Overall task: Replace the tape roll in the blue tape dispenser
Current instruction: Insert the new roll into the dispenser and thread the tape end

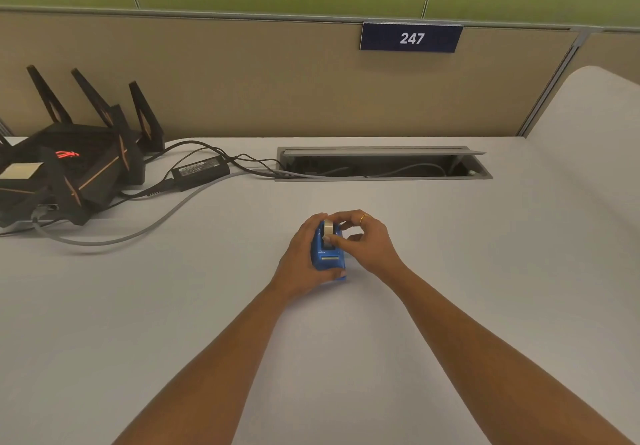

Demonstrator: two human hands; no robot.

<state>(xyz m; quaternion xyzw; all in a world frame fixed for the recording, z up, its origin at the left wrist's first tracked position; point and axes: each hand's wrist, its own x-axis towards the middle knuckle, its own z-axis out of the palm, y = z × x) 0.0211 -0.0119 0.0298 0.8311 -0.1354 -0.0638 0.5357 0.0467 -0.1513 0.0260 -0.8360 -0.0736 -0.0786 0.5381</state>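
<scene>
Even, soft overhead light, faint shadows on the desk (450,306), slightly soft focus, wide-angle bending at edges

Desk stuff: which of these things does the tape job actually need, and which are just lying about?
Part of the job:
- blue tape dispenser, gripped by the left hand
- tape roll, pinched by the right hand

Just lying about:
- black router
- power adapter and its cables
- open cable tray
- sign reading 247
</scene>
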